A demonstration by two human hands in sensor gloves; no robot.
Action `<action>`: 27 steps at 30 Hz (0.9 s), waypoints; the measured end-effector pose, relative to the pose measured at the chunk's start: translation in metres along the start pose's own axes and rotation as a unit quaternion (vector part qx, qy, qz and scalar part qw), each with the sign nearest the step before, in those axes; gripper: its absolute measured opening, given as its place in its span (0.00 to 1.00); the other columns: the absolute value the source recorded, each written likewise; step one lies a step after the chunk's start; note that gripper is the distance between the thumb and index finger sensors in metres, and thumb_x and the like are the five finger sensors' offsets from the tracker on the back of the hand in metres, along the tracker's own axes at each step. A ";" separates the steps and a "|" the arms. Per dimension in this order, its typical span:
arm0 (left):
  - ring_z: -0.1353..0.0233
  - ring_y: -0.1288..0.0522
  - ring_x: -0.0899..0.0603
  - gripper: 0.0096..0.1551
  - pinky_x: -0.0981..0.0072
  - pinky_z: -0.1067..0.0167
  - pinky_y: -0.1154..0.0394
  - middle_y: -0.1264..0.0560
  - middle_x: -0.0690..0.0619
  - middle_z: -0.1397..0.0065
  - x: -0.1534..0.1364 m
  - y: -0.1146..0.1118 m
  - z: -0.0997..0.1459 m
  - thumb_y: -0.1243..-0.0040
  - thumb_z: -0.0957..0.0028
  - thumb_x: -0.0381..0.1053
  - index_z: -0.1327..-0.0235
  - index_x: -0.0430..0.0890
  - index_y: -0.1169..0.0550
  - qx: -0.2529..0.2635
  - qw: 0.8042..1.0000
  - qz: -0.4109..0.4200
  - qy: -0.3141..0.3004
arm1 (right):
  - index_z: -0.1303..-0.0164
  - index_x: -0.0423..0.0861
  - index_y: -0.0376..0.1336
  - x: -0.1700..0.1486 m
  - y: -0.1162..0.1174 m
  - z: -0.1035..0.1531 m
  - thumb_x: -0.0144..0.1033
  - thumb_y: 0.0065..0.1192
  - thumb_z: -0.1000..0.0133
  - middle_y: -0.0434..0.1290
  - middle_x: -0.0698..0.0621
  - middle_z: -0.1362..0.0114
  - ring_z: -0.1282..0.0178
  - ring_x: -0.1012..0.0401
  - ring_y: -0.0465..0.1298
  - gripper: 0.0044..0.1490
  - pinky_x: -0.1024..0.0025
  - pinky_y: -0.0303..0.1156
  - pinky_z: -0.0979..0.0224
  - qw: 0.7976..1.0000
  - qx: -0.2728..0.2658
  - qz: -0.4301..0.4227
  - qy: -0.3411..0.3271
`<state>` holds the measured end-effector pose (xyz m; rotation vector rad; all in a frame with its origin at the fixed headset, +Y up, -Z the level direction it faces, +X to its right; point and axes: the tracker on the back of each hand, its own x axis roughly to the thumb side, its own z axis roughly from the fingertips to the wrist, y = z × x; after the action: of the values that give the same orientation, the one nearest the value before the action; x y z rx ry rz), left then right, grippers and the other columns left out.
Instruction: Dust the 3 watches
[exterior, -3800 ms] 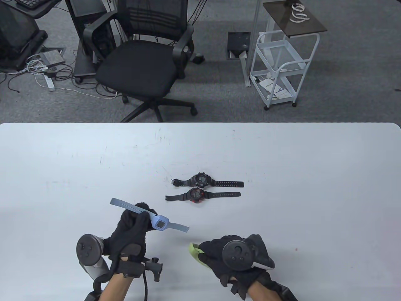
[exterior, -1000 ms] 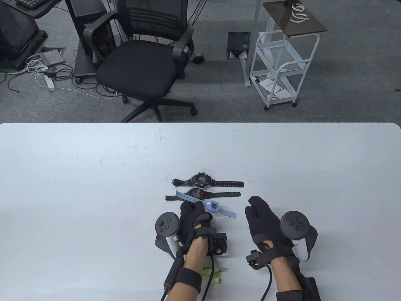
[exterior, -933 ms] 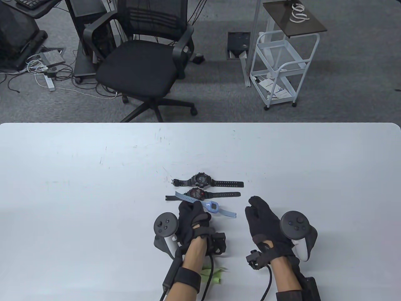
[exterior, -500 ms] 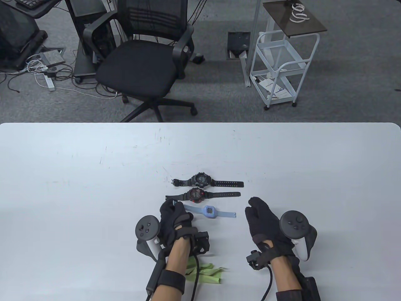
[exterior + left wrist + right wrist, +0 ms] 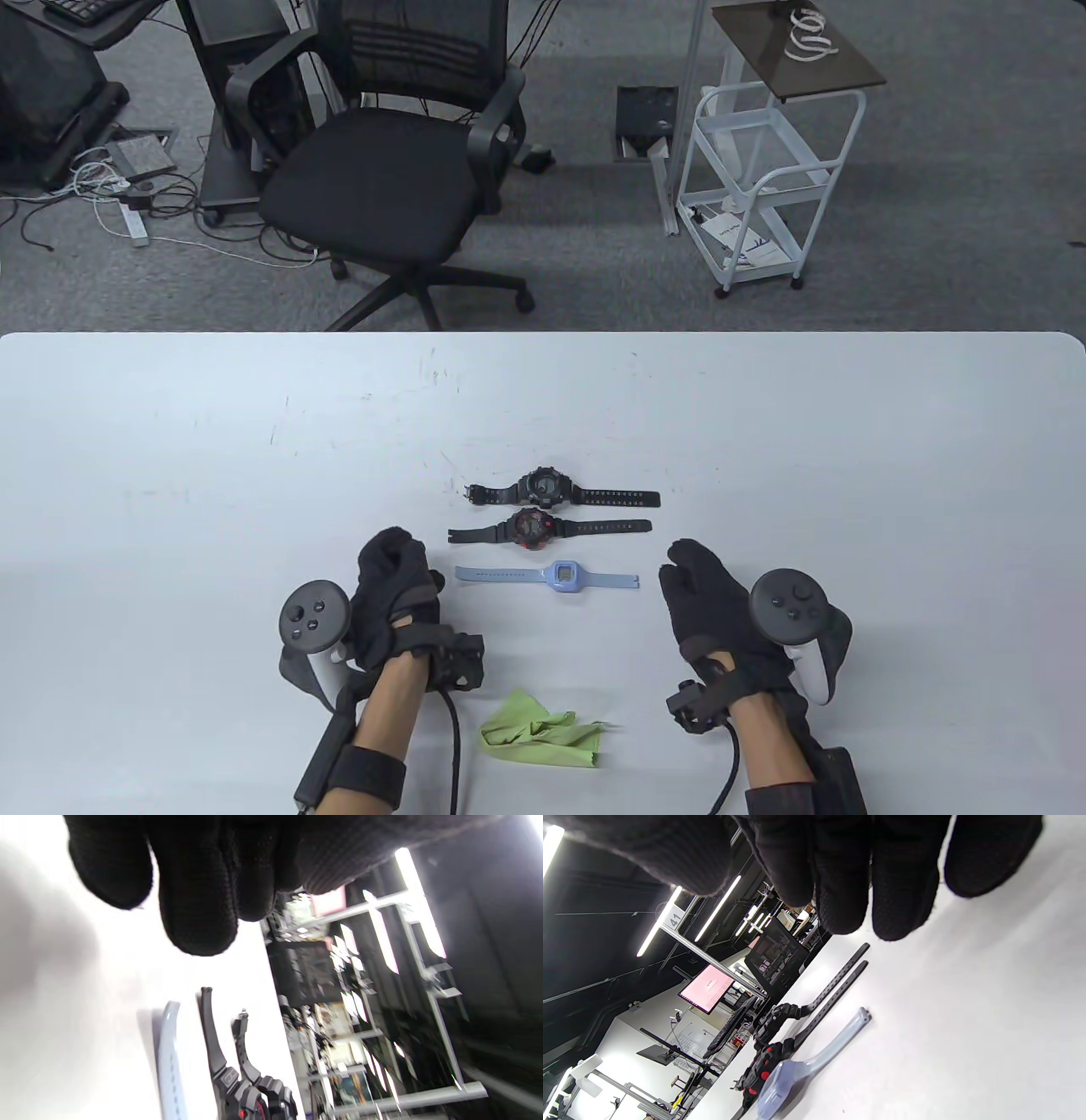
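Three watches lie in a row at table centre. Near to far: green cloth (image 5: 541,735) at 6 o'clock, unheld; blue watch (image 5: 551,576); red-accented black watch (image 5: 533,528); black watch (image 5: 543,487). Left hand (image 5: 392,598) at 9 o'clock and right hand (image 5: 711,601) at 3 o'clock flank them, fingers relaxed, grasping nothing. Dusting appears finished, though cleanliness cannot be verified.

The table view is evenly and brightly lit from above; the white bench (image 5: 764,441) is rendered sharp, with only soft, short shadows cast beneath the green cloth (image 5: 543,737). The floor beyond is seen dimmer. In the left wrist view the bench surface is blown out to glare, the fingers (image 5: 199,899) are shown as near-black masses, and the background shelving is smeared by blur. In the right wrist view ceiling strip lights (image 5: 657,921) are seen glowing against a dark ceiling, and the nearby fingers (image 5: 899,878) are out of focus.
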<state>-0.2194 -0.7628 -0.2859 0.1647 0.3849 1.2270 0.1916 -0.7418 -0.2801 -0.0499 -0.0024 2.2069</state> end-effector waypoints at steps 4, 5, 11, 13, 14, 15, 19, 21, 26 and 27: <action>0.32 0.22 0.29 0.33 0.27 0.39 0.29 0.26 0.44 0.24 0.020 0.009 0.011 0.35 0.44 0.52 0.25 0.45 0.29 -0.073 0.975 -0.146 -0.153 | 0.19 0.42 0.62 0.012 0.004 0.002 0.57 0.59 0.41 0.72 0.38 0.26 0.33 0.40 0.75 0.44 0.32 0.65 0.34 0.999 0.012 0.023 -0.033; 0.29 0.25 0.29 0.34 0.26 0.37 0.31 0.28 0.44 0.22 0.024 0.009 0.016 0.36 0.43 0.54 0.23 0.46 0.30 -0.101 0.961 -0.175 -0.190 | 0.19 0.42 0.62 0.017 0.005 0.003 0.57 0.59 0.41 0.71 0.38 0.26 0.32 0.40 0.74 0.44 0.32 0.65 0.33 0.998 0.014 0.033 -0.046; 0.23 0.31 0.28 0.40 0.23 0.34 0.35 0.32 0.43 0.18 0.032 0.006 0.033 0.36 0.43 0.58 0.19 0.47 0.34 -0.151 0.908 -0.252 -0.300 | 0.18 0.43 0.60 0.038 0.014 0.012 0.57 0.60 0.41 0.69 0.38 0.23 0.29 0.39 0.72 0.45 0.30 0.63 0.31 0.990 0.041 0.070 -0.115; 0.23 0.32 0.27 0.41 0.23 0.34 0.36 0.33 0.42 0.17 0.033 0.003 0.035 0.35 0.43 0.59 0.18 0.47 0.34 -0.172 0.897 -0.261 -0.313 | 0.18 0.44 0.60 0.041 0.017 0.013 0.57 0.61 0.42 0.68 0.38 0.23 0.28 0.39 0.71 0.45 0.30 0.62 0.31 0.988 0.050 0.082 -0.123; 0.22 0.34 0.27 0.43 0.22 0.33 0.37 0.35 0.42 0.16 0.033 0.002 0.035 0.35 0.43 0.59 0.17 0.47 0.36 -0.189 0.886 -0.278 -0.319 | 0.17 0.44 0.59 0.042 0.020 0.014 0.57 0.61 0.42 0.68 0.38 0.22 0.27 0.39 0.70 0.46 0.29 0.61 0.30 0.985 0.059 0.095 -0.130; 0.21 0.35 0.26 0.43 0.22 0.33 0.38 0.36 0.43 0.15 0.034 0.001 0.036 0.36 0.43 0.60 0.17 0.48 0.36 -0.195 0.878 -0.293 -0.323 | 0.17 0.45 0.58 0.042 0.022 0.014 0.57 0.61 0.42 0.67 0.38 0.21 0.26 0.38 0.69 0.46 0.29 0.60 0.30 0.984 0.066 0.104 -0.131; 0.21 0.34 0.27 0.44 0.22 0.33 0.38 0.36 0.43 0.15 0.040 0.004 0.038 0.36 0.43 0.61 0.16 0.47 0.38 -0.198 0.863 -0.318 -0.339 | 0.15 0.46 0.55 0.039 0.028 0.011 0.58 0.62 0.42 0.63 0.38 0.19 0.24 0.37 0.67 0.48 0.28 0.59 0.29 0.980 0.083 0.135 -0.122; 0.21 0.34 0.27 0.44 0.22 0.32 0.37 0.36 0.43 0.15 0.042 0.005 0.038 0.36 0.43 0.61 0.16 0.47 0.38 -0.199 0.866 -0.310 -0.339 | 0.15 0.46 0.55 0.037 0.029 0.009 0.58 0.62 0.42 0.63 0.38 0.18 0.24 0.37 0.67 0.48 0.28 0.58 0.29 0.979 0.087 0.142 -0.116; 0.23 0.32 0.27 0.44 0.22 0.33 0.36 0.35 0.42 0.16 0.042 0.006 0.033 0.36 0.42 0.60 0.17 0.46 0.37 -0.205 0.866 -0.312 -0.333 | 0.15 0.46 0.55 0.032 0.031 0.006 0.58 0.61 0.42 0.64 0.38 0.19 0.24 0.37 0.68 0.48 0.28 0.59 0.29 0.979 0.095 0.148 -0.107; 0.23 0.31 0.27 0.44 0.23 0.33 0.36 0.35 0.42 0.16 0.041 0.006 0.031 0.37 0.42 0.60 0.17 0.46 0.37 -0.206 0.866 -0.314 -0.330 | 0.15 0.46 0.55 0.032 0.031 0.005 0.58 0.61 0.42 0.64 0.38 0.19 0.25 0.37 0.68 0.48 0.28 0.59 0.29 0.979 0.093 0.149 -0.106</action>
<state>-0.2016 -0.7191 -0.2631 0.0702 -0.4113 0.5219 0.1479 -0.7346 -0.2763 0.3089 0.0994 2.4909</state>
